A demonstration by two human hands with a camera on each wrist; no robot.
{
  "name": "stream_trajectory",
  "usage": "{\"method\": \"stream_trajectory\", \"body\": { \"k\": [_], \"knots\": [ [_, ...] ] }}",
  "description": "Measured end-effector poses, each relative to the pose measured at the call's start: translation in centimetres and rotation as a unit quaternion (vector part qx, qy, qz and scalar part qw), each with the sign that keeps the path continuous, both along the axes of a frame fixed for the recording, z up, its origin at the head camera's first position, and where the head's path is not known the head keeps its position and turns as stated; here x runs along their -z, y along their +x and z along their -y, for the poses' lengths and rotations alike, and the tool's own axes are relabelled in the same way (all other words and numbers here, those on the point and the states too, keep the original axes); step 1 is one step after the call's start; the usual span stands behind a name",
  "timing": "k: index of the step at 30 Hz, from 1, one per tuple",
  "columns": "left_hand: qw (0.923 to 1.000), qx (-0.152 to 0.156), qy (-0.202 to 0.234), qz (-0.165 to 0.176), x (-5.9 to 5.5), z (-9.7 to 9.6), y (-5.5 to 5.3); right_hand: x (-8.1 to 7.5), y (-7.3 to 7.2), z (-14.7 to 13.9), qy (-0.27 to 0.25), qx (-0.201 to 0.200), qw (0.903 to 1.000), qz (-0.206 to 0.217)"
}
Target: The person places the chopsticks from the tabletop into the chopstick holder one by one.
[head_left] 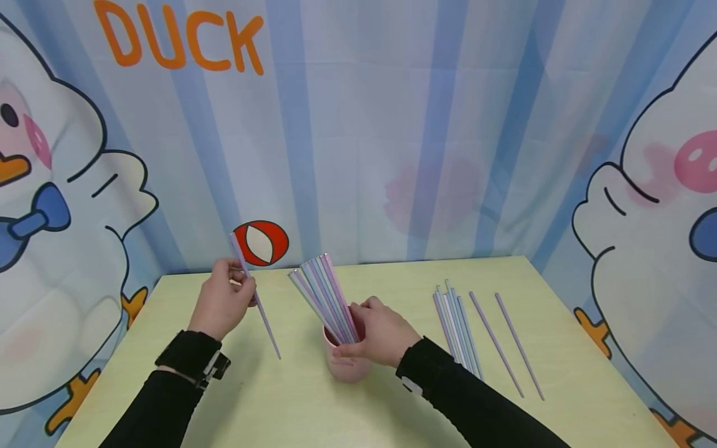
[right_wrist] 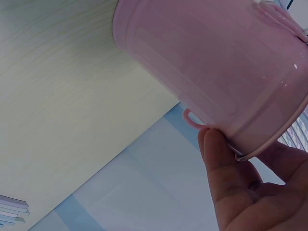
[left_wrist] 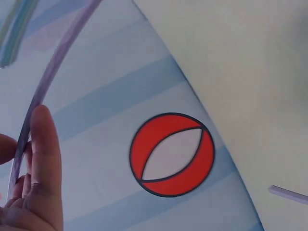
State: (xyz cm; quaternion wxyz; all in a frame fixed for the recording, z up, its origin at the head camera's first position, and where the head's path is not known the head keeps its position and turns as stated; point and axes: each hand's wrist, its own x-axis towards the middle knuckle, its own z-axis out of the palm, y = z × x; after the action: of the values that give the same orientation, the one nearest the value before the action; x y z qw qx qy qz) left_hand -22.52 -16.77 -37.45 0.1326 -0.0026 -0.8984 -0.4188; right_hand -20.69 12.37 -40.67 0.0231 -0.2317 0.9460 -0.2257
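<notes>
A thin lilac straw (head_left: 265,320) slants downward in my left hand (head_left: 224,297), pinched between thumb and fingers above the table's left half. The left wrist view also shows this straw (left_wrist: 53,70) by the fingertips. My right hand (head_left: 386,330) grips the rim of a small pink bucket (head_left: 346,364), thumb across the front. A bundle of pastel straws (head_left: 325,298) stands in the bucket, leaning left. In the right wrist view, the bucket's wall (right_wrist: 192,57) and small side loop (right_wrist: 192,120) show, with fingers at the rim. The bundle's lower ends are hidden inside the bucket.
A row of pastel straws (head_left: 455,326) lies right of the bucket, partly behind my right forearm. Two separate lilac straws (head_left: 496,344) lie farther right. Behind the pale yellow table (head_left: 426,274) hangs a blue striped curtain (head_left: 364,124) with cartoon ducks.
</notes>
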Motion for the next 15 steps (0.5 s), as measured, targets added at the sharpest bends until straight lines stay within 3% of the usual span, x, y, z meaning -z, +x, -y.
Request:
{"method": "stream_trajectory", "body": {
  "k": [15],
  "knots": [
    [0.9907,0.041,0.083,-0.1,-2.9,-3.4,1.4,-0.1,0.1,0.0,0.002,0.002,1.0,0.0]
  ]
}}
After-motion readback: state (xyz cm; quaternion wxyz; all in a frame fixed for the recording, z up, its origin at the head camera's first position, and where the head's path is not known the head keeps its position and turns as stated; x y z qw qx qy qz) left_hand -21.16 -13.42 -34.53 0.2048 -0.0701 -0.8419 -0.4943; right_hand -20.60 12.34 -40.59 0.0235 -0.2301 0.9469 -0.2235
